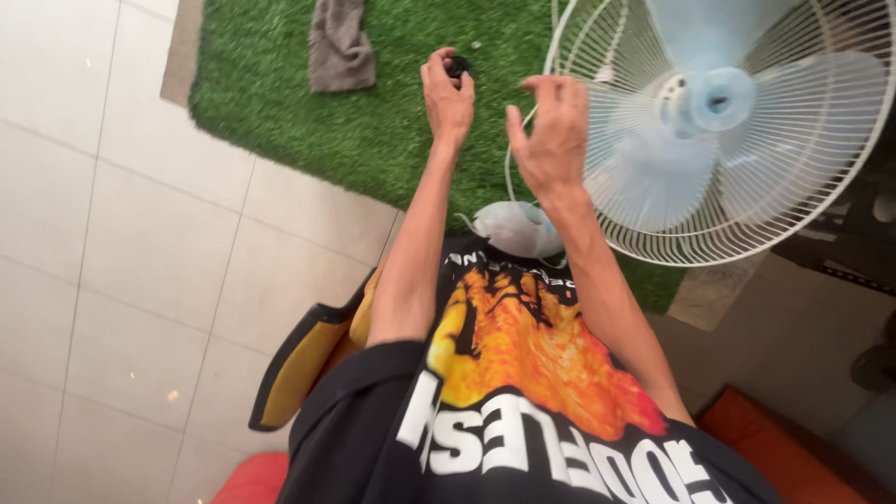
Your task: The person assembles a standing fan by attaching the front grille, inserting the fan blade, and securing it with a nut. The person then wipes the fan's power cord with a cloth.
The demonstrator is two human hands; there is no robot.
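My left hand point(447, 96) is raised over the green turf mat point(280, 103) and pinches a small black round part point(458, 66) between its fingertips. My right hand point(553, 131) hovers beside it with fingers curled and apart, at the rim of the white fan guard point(607, 196); it looks empty. Behind the wire guard sit the pale blue blades and the hub point(717, 99). A thin white cord point(510, 177) runs down below my right hand.
A grey cloth point(339, 45) lies on the turf at the back. A pale face mask point(516, 228) hangs at my chest. White floor tiles point(112, 243) spread to the left. A yellow and black seat edge point(303, 364) and red cushions point(803, 457) are under me.
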